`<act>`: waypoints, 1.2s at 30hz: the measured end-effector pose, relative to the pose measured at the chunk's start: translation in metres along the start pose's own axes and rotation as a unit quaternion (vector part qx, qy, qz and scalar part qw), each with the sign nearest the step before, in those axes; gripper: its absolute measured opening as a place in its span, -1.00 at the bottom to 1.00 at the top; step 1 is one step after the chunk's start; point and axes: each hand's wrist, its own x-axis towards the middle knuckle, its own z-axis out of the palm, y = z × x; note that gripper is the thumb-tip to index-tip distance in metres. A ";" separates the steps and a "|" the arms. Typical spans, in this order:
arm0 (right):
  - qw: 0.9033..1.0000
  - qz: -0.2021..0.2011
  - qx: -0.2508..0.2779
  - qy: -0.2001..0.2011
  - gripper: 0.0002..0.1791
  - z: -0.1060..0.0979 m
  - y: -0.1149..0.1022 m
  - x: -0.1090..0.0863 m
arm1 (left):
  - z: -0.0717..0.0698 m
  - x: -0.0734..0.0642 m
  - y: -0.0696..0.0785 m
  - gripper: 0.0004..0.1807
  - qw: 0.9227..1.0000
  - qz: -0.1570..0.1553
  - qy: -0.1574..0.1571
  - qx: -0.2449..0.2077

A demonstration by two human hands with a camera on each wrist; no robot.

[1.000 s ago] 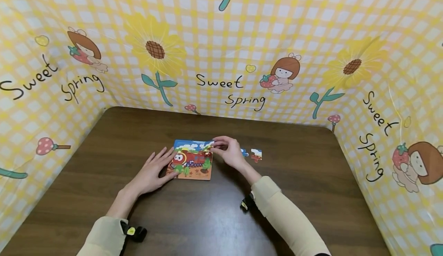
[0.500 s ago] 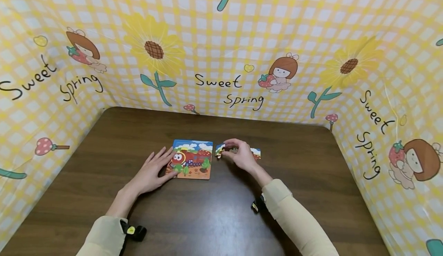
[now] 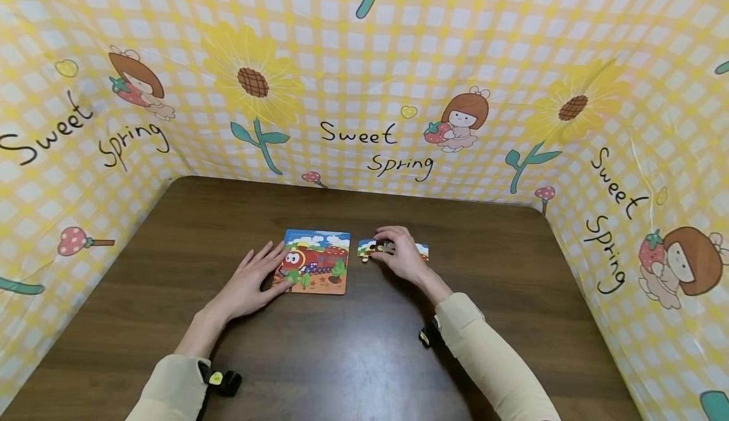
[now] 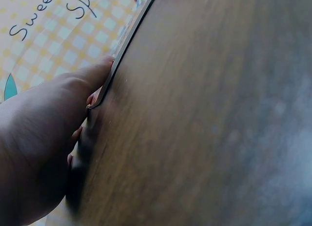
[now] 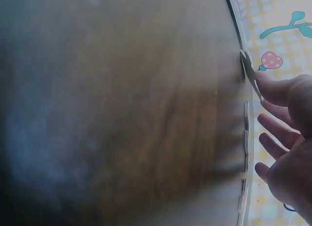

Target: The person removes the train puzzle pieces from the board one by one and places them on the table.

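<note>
Right hand (image 3: 403, 257), now off puzzle (image 3: 319, 264), in front of loose pieces (image 3: 423, 251)

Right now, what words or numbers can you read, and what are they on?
"Sweet Spring": on the yellow-and-white checked cloth, at left, back and right.
Small yellow labels on the black wrist cameras: too small to read.
Square, colourful train-picture puzzle board: no readable words.

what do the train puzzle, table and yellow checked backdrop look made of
Train puzzle: perhaps smooth printed cardboard or thin wood; thin, straight edge. Table: satin wood or laminate; brown grain, soft glare. Yellow checked backdrop: probably matte printed fabric or plastic; creases.
</note>
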 end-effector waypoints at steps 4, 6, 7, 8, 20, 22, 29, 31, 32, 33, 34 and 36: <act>1.000 0.000 -0.023 -0.005 -0.64 0.000 0.003 0.001 | 0.000 0.000 0.001 -0.10 1.000 0.002 -0.001 0.000; 0.999 0.002 -0.032 -0.007 -0.63 0.000 0.003 0.001 | 0.000 -0.001 0.001 -0.10 1.000 0.002 -0.003 -0.001; 0.999 0.002 -0.036 -0.008 -0.64 0.000 0.004 0.001 | 0.000 -0.001 0.001 -0.09 1.000 0.002 -0.004 0.000; 0.999 0.002 -0.039 -0.008 -0.64 0.000 0.004 0.001 | 0.000 -0.001 0.001 -0.09 1.000 0.002 -0.004 0.000; 0.999 -0.016 -0.050 0.001 -0.58 0.006 0.008 -0.001 | 0.000 -0.001 0.000 -0.09 1.000 0.002 -0.001 -0.001; 0.999 -0.022 -0.047 0.003 -0.57 0.008 0.004 -0.001 | 0.001 -0.001 0.000 -0.09 1.000 0.004 0.003 -0.003; 0.998 -0.036 -0.049 -0.028 -0.51 0.013 -0.022 -0.002 | 0.000 -0.001 0.000 -0.10 1.000 0.001 0.000 -0.003; 0.997 -0.042 -0.054 -0.033 -0.51 0.015 -0.028 -0.002 | 0.000 0.000 -0.001 -0.10 1.000 0.000 -0.002 -0.002; 0.997 -0.043 -0.057 -0.035 -0.50 0.016 -0.031 -0.003 | 0.000 0.000 -0.001 -0.09 1.000 -0.001 -0.003 -0.002; 0.996 -0.045 -0.064 -0.036 -0.50 0.018 -0.033 -0.003 | 0.000 0.000 -0.001 -0.09 1.000 -0.002 -0.003 -0.002; 0.996 -0.047 -0.070 -0.037 -0.50 0.020 -0.036 -0.003 | 0.000 0.000 -0.001 -0.09 1.000 -0.002 -0.002 -0.003; 0.995 -0.051 -0.077 -0.041 -0.49 0.022 -0.042 -0.004 | 0.001 0.000 -0.002 -0.08 1.000 -0.003 -0.001 -0.003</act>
